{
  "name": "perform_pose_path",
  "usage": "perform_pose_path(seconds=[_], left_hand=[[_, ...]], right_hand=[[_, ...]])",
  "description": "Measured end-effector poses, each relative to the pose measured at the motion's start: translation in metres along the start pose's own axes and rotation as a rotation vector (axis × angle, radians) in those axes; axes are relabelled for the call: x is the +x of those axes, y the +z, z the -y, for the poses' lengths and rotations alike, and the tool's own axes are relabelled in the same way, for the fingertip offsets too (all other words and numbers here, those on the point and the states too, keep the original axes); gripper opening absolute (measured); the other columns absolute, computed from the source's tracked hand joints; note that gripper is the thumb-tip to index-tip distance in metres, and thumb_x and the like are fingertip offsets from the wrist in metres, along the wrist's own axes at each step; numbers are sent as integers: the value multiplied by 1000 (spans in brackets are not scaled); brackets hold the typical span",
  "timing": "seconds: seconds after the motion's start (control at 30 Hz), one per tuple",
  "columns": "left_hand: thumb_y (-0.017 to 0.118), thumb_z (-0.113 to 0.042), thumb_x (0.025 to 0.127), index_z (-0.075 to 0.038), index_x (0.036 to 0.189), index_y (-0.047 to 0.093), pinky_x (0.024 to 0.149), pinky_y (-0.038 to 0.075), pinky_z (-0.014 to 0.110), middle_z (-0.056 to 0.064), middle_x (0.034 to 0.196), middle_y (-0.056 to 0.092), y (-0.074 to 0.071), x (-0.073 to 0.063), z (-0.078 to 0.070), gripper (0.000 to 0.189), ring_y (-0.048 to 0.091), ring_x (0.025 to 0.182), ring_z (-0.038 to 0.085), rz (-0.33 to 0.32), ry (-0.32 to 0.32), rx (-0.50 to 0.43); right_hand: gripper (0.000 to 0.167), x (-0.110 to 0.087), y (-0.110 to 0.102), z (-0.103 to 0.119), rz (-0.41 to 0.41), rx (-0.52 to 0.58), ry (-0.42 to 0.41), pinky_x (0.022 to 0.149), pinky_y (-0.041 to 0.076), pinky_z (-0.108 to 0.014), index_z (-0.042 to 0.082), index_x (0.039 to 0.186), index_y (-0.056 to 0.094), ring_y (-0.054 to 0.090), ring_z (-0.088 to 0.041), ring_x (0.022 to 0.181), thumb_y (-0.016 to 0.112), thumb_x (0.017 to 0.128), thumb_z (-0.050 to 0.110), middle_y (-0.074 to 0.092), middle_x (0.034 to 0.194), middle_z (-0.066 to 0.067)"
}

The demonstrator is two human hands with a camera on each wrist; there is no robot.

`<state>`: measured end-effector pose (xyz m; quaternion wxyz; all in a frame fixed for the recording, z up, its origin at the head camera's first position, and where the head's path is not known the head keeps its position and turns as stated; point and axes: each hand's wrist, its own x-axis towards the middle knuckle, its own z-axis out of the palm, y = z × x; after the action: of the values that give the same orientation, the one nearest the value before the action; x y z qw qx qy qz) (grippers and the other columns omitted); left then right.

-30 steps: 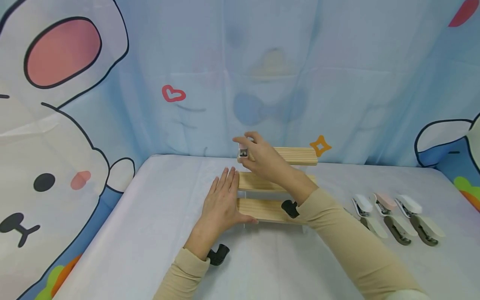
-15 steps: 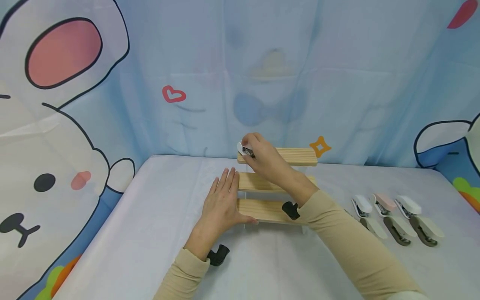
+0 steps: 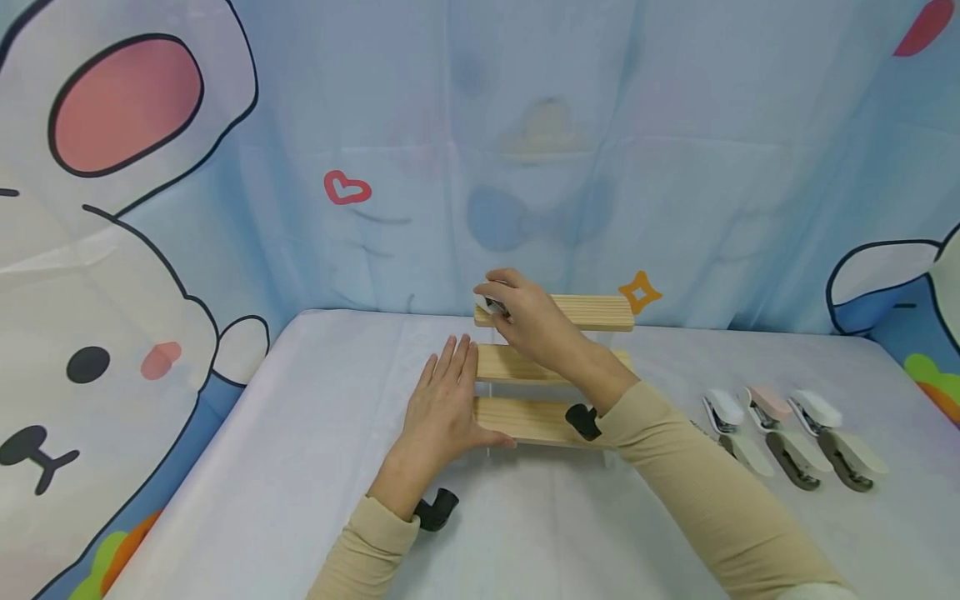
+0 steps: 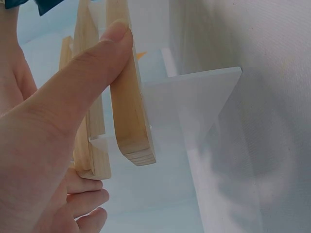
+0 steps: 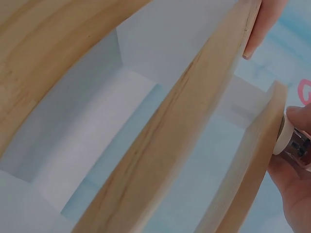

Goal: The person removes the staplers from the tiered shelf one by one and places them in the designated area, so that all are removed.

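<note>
My right hand (image 3: 536,325) holds a small stapler (image 3: 491,306) at the left end of the top plank (image 3: 592,312) of a three-step wooden rack. The right wrist view has the white end of that stapler (image 5: 284,138) against or very near the plank; fingers cover much of its body. Flat along the rack's left side lies my left hand (image 3: 442,404), fingers straight. Its thumb (image 4: 97,60) presses on the face of the bottom plank (image 4: 129,114), while the other fingers are by the ends of the planks behind. Clear side panels (image 4: 194,92) support the planks.
Right of the rack, several staplers lie in two rows on the white-covered table (image 3: 300,467), among them a pink stapler (image 3: 770,406) and a white stapler (image 3: 819,410). My right forearm partly hides the nearest ones. A blue patterned curtain (image 3: 405,250) hangs behind.
The stapler in my right hand has turned from pointing end-on at the camera to lying tilted, white end leftward, over the top plank. My left hand stays put.
</note>
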<state>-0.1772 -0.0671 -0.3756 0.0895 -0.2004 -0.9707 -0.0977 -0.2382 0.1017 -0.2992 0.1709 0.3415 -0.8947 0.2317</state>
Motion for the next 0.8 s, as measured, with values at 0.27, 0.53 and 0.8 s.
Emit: perform_pose_path(seconds=[0.27, 0.53, 0.8], left_hand=[[79, -76, 55, -3, 158, 19, 126, 18, 45, 13, 166, 18, 0, 0, 0, 140, 13, 155, 27, 2, -1, -12], [80, -76, 56, -3, 158, 18, 126, 18, 45, 13, 166, 18, 0, 0, 0, 140, 13, 155, 26, 7, -8, -8], [80, -74, 56, -4, 159, 16, 127, 16, 44, 12, 166, 17, 0, 0, 0, 140, 11, 156, 25, 16, -15, -19]], right_hand=[[36, -6, -1, -5, -40, 16, -16, 88, 59, -42, -4, 128, 62, 63, -37, 114, 63, 92, -4, 54, 136, -24], [38, -16, -9, -7, -65, 36, 3, 83, 60, -42, -4, 129, 61, 64, -37, 114, 63, 91, -6, 52, 140, -23], [41, -29, -14, -11, -88, 19, 8, 76, 60, -36, -5, 131, 60, 68, -31, 105, 63, 90, -6, 53, 142, -21]])
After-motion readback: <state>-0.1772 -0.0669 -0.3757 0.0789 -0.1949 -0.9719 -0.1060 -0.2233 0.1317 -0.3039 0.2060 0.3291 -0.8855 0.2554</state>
